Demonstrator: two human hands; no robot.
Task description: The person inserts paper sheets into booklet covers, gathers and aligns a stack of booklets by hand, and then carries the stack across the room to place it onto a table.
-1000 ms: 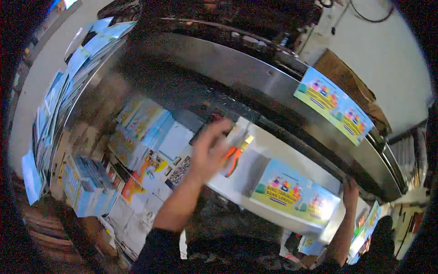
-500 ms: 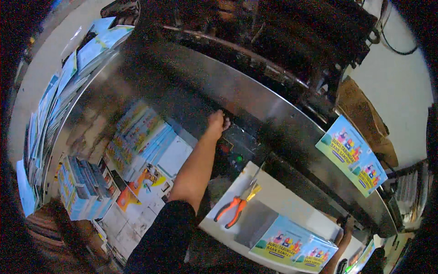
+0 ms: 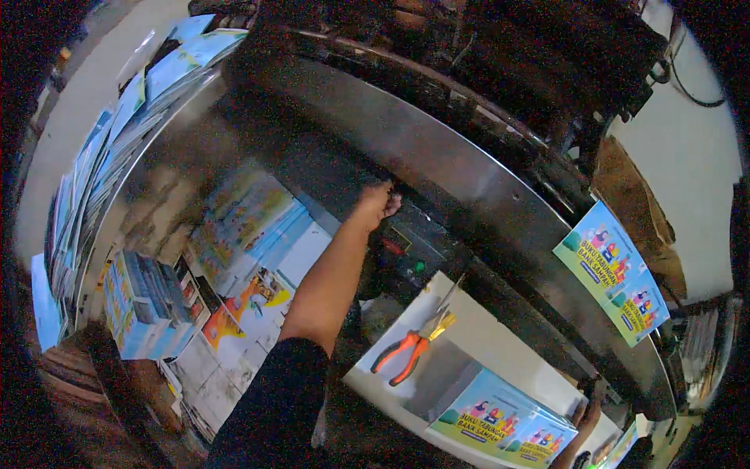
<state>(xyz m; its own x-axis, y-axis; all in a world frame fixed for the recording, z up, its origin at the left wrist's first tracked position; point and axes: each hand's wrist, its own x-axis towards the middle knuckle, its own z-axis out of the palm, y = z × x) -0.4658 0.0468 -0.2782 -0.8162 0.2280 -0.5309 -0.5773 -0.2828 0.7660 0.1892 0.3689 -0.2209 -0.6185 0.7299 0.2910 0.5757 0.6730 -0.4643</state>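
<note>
My left hand (image 3: 379,205), at the end of a bare forearm in a black sleeve, is closed at the dark machine panel (image 3: 422,234). Whatever its fingers hold is hidden. At the lower right, my right hand (image 3: 591,405) is beside the end of a stack of blue-green booklets (image 3: 500,418); its fingers are dark and partly hidden. That stack lies on a pale tabletop (image 3: 488,328). Pliers with orange-and-black handles (image 3: 408,350) rest there too, left of the stack, their jaws pointing away from me.
A long metal plate (image 3: 437,133) curves across the machine. One printed booklet sheet (image 3: 613,273) leans at its right end. Fanned booklets (image 3: 117,156) line the left edge. More booklet stacks (image 3: 250,219) and a bundled pile (image 3: 148,305) stand lower left, near a tiled floor (image 3: 226,375).
The view has shifted slightly, so most things at the sides sit a little further right. My left hand stays closed at the same part of the panel. My right hand remains by the booklet stack.
</note>
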